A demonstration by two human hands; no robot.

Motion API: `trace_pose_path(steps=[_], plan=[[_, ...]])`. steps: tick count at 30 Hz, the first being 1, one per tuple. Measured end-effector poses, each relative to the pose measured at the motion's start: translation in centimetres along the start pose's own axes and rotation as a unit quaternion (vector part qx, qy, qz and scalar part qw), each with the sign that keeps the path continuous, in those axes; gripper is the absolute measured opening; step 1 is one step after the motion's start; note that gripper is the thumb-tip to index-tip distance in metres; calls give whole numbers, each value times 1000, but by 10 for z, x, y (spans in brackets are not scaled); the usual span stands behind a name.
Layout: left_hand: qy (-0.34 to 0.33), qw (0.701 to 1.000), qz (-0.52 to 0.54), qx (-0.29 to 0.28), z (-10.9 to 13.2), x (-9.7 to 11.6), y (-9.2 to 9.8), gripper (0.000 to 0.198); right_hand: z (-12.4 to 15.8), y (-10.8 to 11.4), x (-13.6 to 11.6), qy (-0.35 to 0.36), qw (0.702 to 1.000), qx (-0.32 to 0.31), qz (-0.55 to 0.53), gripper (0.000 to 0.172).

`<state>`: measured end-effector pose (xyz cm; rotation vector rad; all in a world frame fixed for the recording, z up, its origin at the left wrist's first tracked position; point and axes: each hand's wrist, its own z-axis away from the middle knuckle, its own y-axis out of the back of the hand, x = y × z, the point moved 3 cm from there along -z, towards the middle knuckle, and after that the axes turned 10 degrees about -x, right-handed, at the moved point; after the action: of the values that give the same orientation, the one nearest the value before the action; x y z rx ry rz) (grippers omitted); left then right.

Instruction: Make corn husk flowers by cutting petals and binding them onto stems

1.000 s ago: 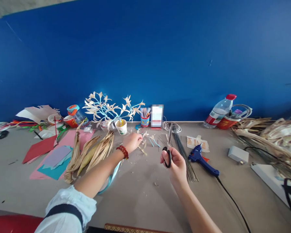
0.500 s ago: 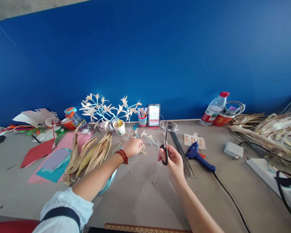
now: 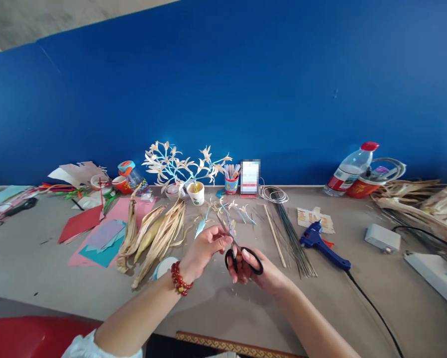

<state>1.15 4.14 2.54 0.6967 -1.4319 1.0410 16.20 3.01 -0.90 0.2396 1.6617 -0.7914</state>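
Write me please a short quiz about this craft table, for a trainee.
1. True or false: the right hand holds the black scissors.
2. Which wrist wears the red bracelet?
3. The blue glue gun lies: A) left of the scissors; B) right of the scissors; C) under the scissors.
Key: 1 true; 2 the wrist of the left hand, which pinches a small husk piece; 3 B.
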Motion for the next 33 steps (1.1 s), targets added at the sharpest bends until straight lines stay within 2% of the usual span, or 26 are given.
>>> trace_pose_path(steps=[3,9,16,22,26,28,30,31,32,33], plan=[[-37,999,19,31,1,1,0,26,-1,-3,2,-7,1000,-23,7,60],[-35,996,81,33,9,-2,11,29,-4,2,12,-5,999,-39,15,60],[-45,998,13,36,27,-3,17,27,-8,-4,23,-5,995,-97,-38,64],[-29,1000,4,12,30,-12,10,28,-11,-13,18,-12,996,-84,18,68],[-47,999,-15,-4,29,-14,21,23,-9,-19,8,-18,996,-82,40,67],[-66,996,-62,15,31,-12,34,21,-4,-17,1,-24,994,-71,79,67],[-88,982,-154,58,35,-7,49,25,5,-9,-4,-55,985,-30,162,61],[-93,969,-213,79,38,-4,57,29,12,-3,-5,-82,971,8,226,54],[-96,952,-276,94,41,-2,64,34,20,4,-7,-109,944,65,305,47],[-95,932,-335,104,44,0,70,36,30,12,-8,-135,901,126,394,43]])
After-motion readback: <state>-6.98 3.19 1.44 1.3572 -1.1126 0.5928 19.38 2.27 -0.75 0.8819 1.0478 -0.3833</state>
